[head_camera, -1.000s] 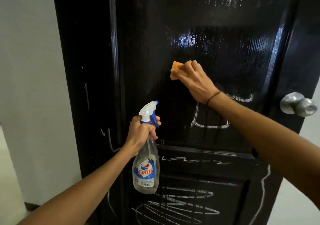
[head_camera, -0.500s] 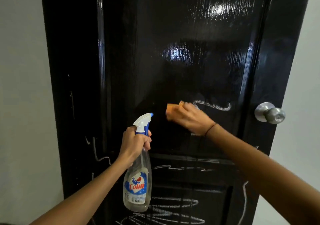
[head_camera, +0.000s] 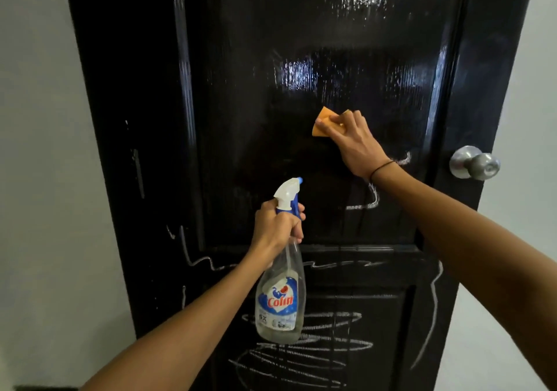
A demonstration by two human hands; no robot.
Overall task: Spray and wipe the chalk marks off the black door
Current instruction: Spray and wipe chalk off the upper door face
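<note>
A glossy black door (head_camera: 259, 59) fills the view, wet and shiny across its upper panel. My right hand (head_camera: 354, 145) presses a small orange cloth (head_camera: 322, 124) flat against the upper panel. A short white chalk mark (head_camera: 372, 198) shows just below my right wrist. Looping chalk scribbles (head_camera: 331, 345) cover the lower panel, and another line (head_camera: 196, 258) runs along the left stile. My left hand (head_camera: 275, 228) grips the neck of a clear spray bottle (head_camera: 280, 294) with a white and blue trigger, held in front of the door's middle rail.
A round metal door knob (head_camera: 476, 163) sticks out at the door's right edge. Pale walls (head_camera: 39, 149) flank the door on both sides. A chalk stroke (head_camera: 431, 315) runs down the right stile.
My right hand has slid the cloth up and to the right across the upper panel. The chalk mark beside it is shorter. The bottle hand has barely moved.
</note>
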